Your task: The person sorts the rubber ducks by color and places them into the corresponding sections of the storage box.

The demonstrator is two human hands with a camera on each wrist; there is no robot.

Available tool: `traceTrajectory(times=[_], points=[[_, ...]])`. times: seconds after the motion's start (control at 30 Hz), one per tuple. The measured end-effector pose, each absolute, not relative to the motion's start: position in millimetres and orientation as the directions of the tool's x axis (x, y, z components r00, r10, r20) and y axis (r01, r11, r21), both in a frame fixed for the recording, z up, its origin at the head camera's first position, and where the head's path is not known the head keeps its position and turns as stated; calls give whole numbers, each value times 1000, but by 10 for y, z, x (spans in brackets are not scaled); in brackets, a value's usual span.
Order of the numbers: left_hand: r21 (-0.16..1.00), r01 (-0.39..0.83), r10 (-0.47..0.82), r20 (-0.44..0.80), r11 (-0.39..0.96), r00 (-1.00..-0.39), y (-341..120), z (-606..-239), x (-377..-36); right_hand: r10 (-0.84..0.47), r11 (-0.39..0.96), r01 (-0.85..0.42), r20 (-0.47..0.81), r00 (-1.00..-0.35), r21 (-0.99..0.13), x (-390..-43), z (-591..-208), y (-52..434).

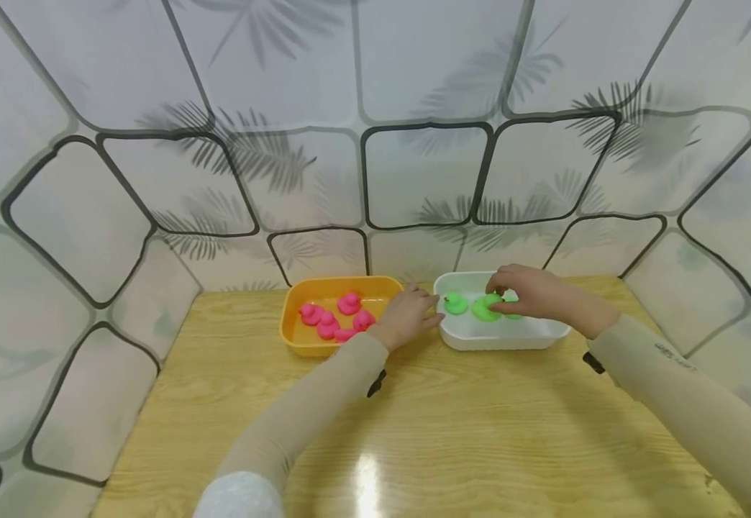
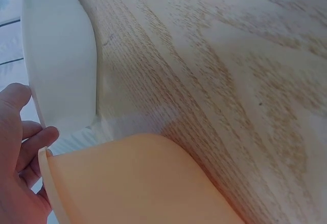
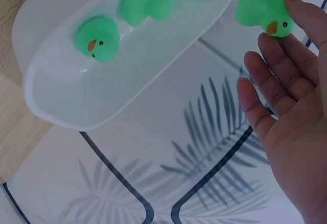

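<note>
So, going from the left: there's an orange tub [image 1: 298, 332] on the wooden table [image 1: 479, 432] with a bunch of pink ducks [image 1: 334, 320] in it. The left hand [image 1: 408, 314] rests in the gap between that tub and the white tub [image 1: 511, 337]; its fingers are relaxed with nothing in them, and the tips sit right at the white tub's near wall and the orange tub's rim.

Then the right hand [image 1: 534, 291] is over the white tub, pinching a green duck [image 3: 261, 5] at its fingertips. The wrist view shows it lifted clear of the tub, with three other green ducks [image 3: 97, 39] inside.

My guess is these are hollow rubber bath toys, so very light, squishy, not fragile at all, maybe a bit slick from the smooth surface. Taking one by the round body is probably the safest bet; the head is smaller to pinch.

The tabletop is pale wood grain and glossy enough to throw a glare spot. Around the table hangs a pale curtain [image 1: 375, 108] printed with dark rounded outlines and grey palm leaves.
</note>
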State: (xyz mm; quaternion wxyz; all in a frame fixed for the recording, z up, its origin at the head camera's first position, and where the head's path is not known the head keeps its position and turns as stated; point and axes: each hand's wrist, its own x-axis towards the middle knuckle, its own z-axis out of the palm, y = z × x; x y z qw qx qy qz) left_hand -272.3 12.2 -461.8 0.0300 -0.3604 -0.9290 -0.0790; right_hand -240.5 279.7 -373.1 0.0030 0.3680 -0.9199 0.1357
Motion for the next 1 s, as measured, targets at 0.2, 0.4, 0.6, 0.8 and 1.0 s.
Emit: traceTrajectory(times=[0.2,0.4,0.6,0.8,1.0], points=[[123,665,659,92,737,-747,130,-4587,-2702,-652,720,-644,65,-755,-259,-2535,-3745,2813],[120,658,653,83,743,-753,129,-4593,-2711,-630,740,-618,48,-775,-266,-2601,-3729,2817],[124,664,657,96,737,-748,128,-4611,-2721,-622,745,-608,47,-782,-274,-2651,-3716,2799],[109,665,656,109,739,-747,136,-4608,-2710,-618,752,-601,27,-786,-271,-2657,-3702,2771],[105,664,656,107,740,-747,131,-4608,-2701,-625,743,-604,25,-780,-288,-2648,-3739,2727]])
